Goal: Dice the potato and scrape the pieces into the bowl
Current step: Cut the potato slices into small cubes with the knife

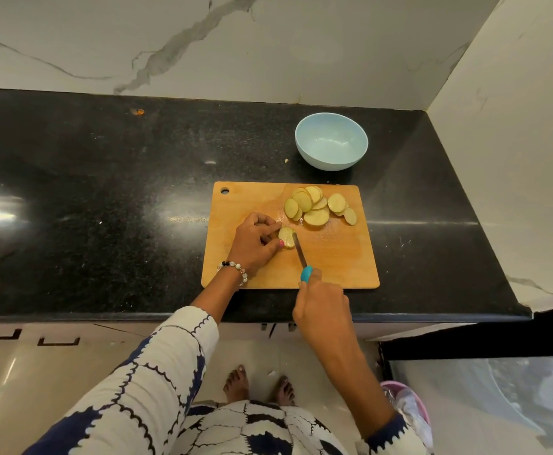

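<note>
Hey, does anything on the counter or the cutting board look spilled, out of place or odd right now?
Nothing serious. The potato slices all lie on the cutting board and the bowl stands upright, with nothing in it. Only two small scraps lie loose on the black counter: an orange fleck near the wall and a pale crumb left of the bowl.

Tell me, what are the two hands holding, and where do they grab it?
The right hand grips the knife by its blue handle. The left hand pinches the potato piece at its left side.

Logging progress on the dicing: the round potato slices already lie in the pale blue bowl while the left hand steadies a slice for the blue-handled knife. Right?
Not quite. The head view shows the pale blue bowl empty; the round potato slices lie on the wooden cutting board. The rest holds: the left hand steadies a slice for the blue-handled knife.
</note>
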Demonstrator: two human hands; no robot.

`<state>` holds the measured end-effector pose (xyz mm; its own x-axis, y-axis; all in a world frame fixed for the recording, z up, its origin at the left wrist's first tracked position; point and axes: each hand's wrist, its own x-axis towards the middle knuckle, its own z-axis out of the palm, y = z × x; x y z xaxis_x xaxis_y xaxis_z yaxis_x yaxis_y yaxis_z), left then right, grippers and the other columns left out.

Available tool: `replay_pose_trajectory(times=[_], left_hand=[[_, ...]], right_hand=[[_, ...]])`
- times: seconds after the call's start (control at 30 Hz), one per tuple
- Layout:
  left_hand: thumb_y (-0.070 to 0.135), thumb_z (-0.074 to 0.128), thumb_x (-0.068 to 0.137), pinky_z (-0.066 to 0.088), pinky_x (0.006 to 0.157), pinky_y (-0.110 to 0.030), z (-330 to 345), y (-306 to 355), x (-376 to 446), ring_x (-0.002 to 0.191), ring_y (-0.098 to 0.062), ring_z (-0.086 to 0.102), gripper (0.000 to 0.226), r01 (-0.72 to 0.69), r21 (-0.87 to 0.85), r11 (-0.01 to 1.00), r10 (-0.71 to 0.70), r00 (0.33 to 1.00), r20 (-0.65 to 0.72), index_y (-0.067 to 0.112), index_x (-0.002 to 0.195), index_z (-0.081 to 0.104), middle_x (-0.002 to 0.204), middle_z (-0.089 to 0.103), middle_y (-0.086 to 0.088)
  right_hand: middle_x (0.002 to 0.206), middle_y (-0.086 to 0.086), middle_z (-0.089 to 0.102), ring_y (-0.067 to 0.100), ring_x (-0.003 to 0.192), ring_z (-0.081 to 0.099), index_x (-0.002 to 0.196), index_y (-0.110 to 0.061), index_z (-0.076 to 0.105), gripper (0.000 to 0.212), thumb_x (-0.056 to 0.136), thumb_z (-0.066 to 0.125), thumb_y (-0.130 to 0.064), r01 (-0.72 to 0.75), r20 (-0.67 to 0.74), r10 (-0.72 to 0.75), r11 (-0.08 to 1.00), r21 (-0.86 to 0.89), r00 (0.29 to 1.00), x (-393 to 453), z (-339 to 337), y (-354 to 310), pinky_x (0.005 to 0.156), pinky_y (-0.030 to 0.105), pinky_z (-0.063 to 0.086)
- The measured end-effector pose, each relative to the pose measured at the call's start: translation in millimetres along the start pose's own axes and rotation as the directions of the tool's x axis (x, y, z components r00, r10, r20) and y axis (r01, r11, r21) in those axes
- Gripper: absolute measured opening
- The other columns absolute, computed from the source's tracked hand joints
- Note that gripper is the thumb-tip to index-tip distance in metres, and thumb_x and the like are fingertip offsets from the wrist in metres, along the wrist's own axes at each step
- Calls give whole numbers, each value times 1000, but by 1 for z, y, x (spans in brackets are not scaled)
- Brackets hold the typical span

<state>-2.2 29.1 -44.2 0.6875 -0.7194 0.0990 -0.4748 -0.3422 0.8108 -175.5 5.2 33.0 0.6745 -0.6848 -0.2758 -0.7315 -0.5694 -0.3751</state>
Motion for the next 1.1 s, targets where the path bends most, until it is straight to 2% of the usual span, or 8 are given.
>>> replay_pose_trajectory(times=[0.23,0.43,0.53,0.7,0.77,0.87,1.1], left_hand=[[8,74,75,41,69,-1,0,1,-2,83,-6,52,30,22,-29,999,-23,999,-45,7,105,70,105,58,-3],[8,75,74,42,69,-2,0,1,0,85,-9,53,29,27,-50,998,-30,999,-45,7,103,71,103,57,-3],[8,75,75,40,68,-1,-1,1,0,83,-9,52,28,20,-37,999,-22,999,-50,5,103,71,103,58,-5],[8,76,74,40,68,-1,0,3,-1,81,-9,51,27,15,-49,999,-19,997,-73,5,100,71,99,55,0],[9,76,74,40,68,-1,0,4,-2,80,-7,51,27,22,-62,998,-27,997,-74,5,100,71,99,55,1],[10,76,73,41,68,-1,0,4,-3,81,-5,51,27,28,-64,998,-32,997,-66,6,100,72,101,56,1],[10,77,72,45,65,-5,-2,5,-2,76,-4,52,26,53,-95,994,-60,996,-71,7,97,73,99,58,1]], right_hand=[[101,13,60,23,86,60,145,-5,24,49,101,32,-27,58,-51,-57,998,11,997,26,15,-8,63,27,41],[101,15,61,25,86,60,145,-1,21,50,101,31,-23,77,-64,-77,997,-11,995,31,22,-12,62,27,36],[104,15,61,26,88,60,144,0,21,50,100,33,-19,57,-45,-58,998,-14,997,33,23,-17,65,29,41],[116,16,56,28,102,58,147,-2,11,56,99,36,-17,2,80,2,999,-46,997,8,20,-16,77,32,45],[116,16,55,28,102,57,145,-4,16,51,100,35,-19,7,107,-2,999,-44,994,-7,14,-14,73,32,42],[112,14,56,28,99,58,137,-5,31,42,100,35,-23,-8,67,9,1000,-18,998,-8,3,-12,73,33,45],[101,12,59,18,81,54,142,-7,28,46,101,33,-28,20,-15,-18,997,73,1000,21,5,-18,64,28,44]])
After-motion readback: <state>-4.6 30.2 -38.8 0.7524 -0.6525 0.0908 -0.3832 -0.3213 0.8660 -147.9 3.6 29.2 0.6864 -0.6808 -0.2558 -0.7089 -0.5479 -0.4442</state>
